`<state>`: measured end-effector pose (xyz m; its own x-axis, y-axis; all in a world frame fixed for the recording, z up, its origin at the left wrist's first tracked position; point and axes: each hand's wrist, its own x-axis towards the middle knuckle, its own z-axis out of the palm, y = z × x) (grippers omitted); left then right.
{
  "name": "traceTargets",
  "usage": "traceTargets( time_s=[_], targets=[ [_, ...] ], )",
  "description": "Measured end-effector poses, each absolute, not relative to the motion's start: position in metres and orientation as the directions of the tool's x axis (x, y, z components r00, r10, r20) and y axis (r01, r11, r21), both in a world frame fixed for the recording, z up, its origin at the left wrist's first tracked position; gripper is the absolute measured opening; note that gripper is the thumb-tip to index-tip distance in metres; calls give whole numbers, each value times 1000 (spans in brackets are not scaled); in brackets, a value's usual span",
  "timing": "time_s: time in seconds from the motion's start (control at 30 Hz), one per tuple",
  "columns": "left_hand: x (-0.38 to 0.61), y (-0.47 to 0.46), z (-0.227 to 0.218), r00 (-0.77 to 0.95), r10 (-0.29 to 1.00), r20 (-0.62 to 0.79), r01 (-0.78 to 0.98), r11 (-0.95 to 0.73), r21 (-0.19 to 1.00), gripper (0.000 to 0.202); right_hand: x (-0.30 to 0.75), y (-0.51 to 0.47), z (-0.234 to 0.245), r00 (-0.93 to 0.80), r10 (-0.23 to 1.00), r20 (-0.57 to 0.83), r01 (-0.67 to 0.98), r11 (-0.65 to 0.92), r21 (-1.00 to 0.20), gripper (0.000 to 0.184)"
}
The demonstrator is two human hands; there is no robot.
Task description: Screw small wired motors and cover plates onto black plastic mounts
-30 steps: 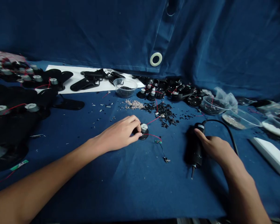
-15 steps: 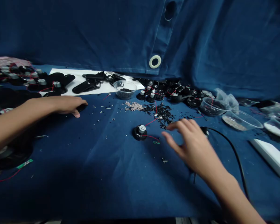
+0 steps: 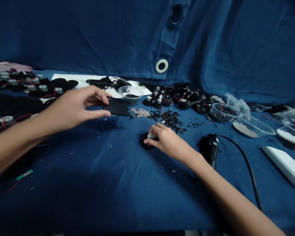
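My left hand point(image 3: 80, 106) is raised over the left-middle of the table. Its thumb and fingers grip a flat black plastic piece point(image 3: 119, 107), slightly blurred, which points to the right. Near the table's middle, my right hand point(image 3: 166, 139) pinches a small silver motor point(image 3: 150, 135) that sits on a round black base point(image 3: 145, 143). The fingers cover part of that base, and the red wires on it are mostly hidden. A loose heap of silver screws point(image 3: 140, 112) and scattered small black pieces point(image 3: 173, 119) lie just behind my right hand.
A black corded tool point(image 3: 212, 149) lies right of my right hand. Clear plastic bowls point(image 3: 254, 126) and a white block point(image 3: 284, 165) stand further right. Motors on black bases point(image 3: 6, 120) crowd the left. A small clear tub point(image 3: 130, 95) stands at the back, before a blue curtain point(image 3: 100, 39).
My left hand has lifted the flat black piece off the table and brought it rightward. My right hand has moved left and closed on the motor, uncovering the corded tool.
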<state>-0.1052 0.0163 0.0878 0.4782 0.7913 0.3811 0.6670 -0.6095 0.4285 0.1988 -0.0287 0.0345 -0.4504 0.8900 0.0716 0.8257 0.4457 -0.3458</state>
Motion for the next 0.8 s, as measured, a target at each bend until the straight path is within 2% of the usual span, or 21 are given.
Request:
traceTargets(
  time_s=[0.07,0.13,0.23,0.3,0.43,0.63,0.8],
  targets=[
    [-98,-2,69,503,798,332,637,-602,481,28,205,-29,33,-467,883,35,765,424,-484,30],
    [-99,-15,49,556,803,216,665,-585,464,23,209,-29,32,-498,867,23,703,419,-575,27],
    [-107,-28,32,584,808,75,743,-569,352,26,213,-29,33,-529,848,35,653,433,-621,24],
    [-106,-31,29,570,821,46,775,-555,302,34,213,-29,33,-548,836,28,637,439,-633,24],
    [-84,-26,22,620,782,59,746,-611,264,48,211,-32,31,-554,831,38,621,444,-646,27],
    [-61,-12,15,650,728,218,679,-685,265,26,212,-33,28,-527,847,67,596,425,-681,26],
    [-54,-28,21,715,632,297,554,-772,310,20,213,-32,28,-537,839,85,595,449,-667,21]
  ],
)
